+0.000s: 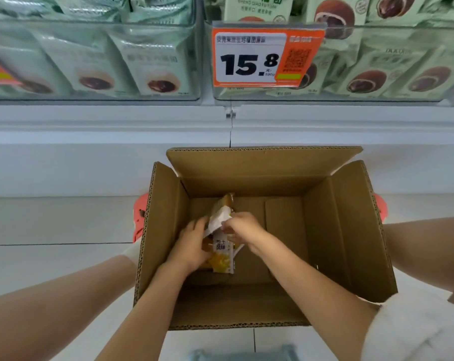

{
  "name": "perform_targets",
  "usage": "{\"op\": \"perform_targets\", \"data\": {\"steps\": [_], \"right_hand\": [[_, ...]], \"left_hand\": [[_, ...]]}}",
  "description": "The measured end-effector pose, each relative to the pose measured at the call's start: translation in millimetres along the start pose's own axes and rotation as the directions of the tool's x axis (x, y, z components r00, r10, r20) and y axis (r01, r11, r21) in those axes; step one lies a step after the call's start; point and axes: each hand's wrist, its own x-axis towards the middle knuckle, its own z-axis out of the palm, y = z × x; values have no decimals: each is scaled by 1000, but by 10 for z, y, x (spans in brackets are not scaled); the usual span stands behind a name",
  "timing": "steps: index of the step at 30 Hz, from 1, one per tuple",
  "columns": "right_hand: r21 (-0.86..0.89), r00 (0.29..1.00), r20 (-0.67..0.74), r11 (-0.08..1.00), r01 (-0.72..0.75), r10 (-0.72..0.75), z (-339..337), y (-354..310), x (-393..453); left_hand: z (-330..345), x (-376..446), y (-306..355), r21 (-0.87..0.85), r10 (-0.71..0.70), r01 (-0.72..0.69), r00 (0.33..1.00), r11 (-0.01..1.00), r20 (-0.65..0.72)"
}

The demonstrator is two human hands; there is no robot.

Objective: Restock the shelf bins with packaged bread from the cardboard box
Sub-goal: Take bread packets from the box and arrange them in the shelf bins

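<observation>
An open cardboard box stands on the floor below the shelf, its flaps spread outward. Both of my hands are down inside it. My left hand presses against the left side of yellow-and-white bread packets lying on the box bottom. My right hand pinches the white end of one packet, which sticks up and tilts toward the back. Above, two clear shelf bins hold pale green bread packages with dark round buns printed on them.
An orange price tag reading 15.8 hangs on the right bin's front. A white shelf base runs behind the box. My knees flank the box on pale floor tiles, and pink shoes show at both its sides.
</observation>
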Motion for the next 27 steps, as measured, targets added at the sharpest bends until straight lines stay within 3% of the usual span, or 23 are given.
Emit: {"op": "perform_targets", "data": {"steps": [4,6,7,9,11,13,15,16,20,24,27], "right_hand": [[-161,963,54,949,270,-265,-29,-345,-489],[-200,911,59,889,411,-408,-107,-465,-698],[-212,875,24,853,477,-483,-172,-514,-795],[-204,789,-155,800,563,-595,-372,-536,-926],[-186,719,-335,791,583,-609,-601,-522,-1059],[-107,777,-334,841,531,-533,-789,-496,-1206],[99,870,-184,872,479,-457,-886,-504,-1375],[191,881,-128,860,473,-456,-912,-510,-1457],[279,809,-206,759,588,-551,-978,-605,-1815],[348,785,-247,705,619,-568,-1134,-737,-2152],[290,744,-290,685,668,-602,-1357,-979,-2453]], "left_hand": [[-80,-130,285,-245,102,-158,968,957,-228],[-185,-184,424,-425,54,-204,939,882,-340],[-264,-212,478,-545,5,-199,941,814,-337],[-452,-284,566,-783,-61,-128,976,608,-208],[-613,-375,639,-925,13,-68,998,374,-68],[-730,-476,744,-960,116,-56,993,273,-25],[-800,-579,893,-965,167,-61,986,255,-18],[-824,-634,974,-963,179,-71,984,259,-24],[-959,-849,1303,-940,237,-150,968,305,-78],[-1209,-1051,1632,-901,279,-244,949,360,-146],[-1478,-1191,1982,-859,346,-351,911,372,-222]]}}
